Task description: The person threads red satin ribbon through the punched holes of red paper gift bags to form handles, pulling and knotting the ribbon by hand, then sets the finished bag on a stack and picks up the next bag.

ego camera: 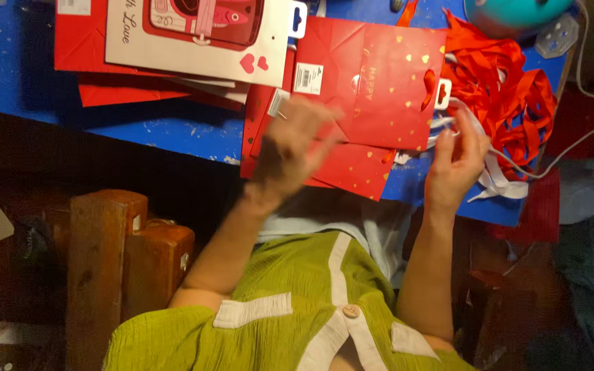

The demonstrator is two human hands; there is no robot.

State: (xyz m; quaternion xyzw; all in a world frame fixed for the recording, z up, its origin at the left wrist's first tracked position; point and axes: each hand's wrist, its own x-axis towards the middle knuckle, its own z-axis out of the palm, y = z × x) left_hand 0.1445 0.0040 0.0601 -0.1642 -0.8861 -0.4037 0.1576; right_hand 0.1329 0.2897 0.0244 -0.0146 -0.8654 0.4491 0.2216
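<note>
Right now the white ribbon (493,175) lies on the blue table (173,130) near its edge, just beside a heap of red ribbon (510,96), and one strand of it runs up between the fingers of the right hand (456,161). That hand pinches the white strand near the handle hole of a red gift bag (372,82), fingers curled on it. The left hand (295,148) hovers over the lower corner of the same bag; it is blurred, its fingers spread and loose, and whether it touches the paper cannot be told. The bag lies flat, dotted with small gold hearts, a white tag (308,77) stuck at its upper left corner. More red bags lie under it, one corner reaching past the table edge toward the person's green top (276,316). To the left lies a cream bag (201,34) with a red picture and two red hearts, stacked on further red bags. At the top right a teal round thing (517,12) sits at the table's far corner, with a thin white cord (586,82) curving past it and down across the red ribbon. Below the table on the left stand brown wooden blocks (125,254), dim in shadow.
</note>
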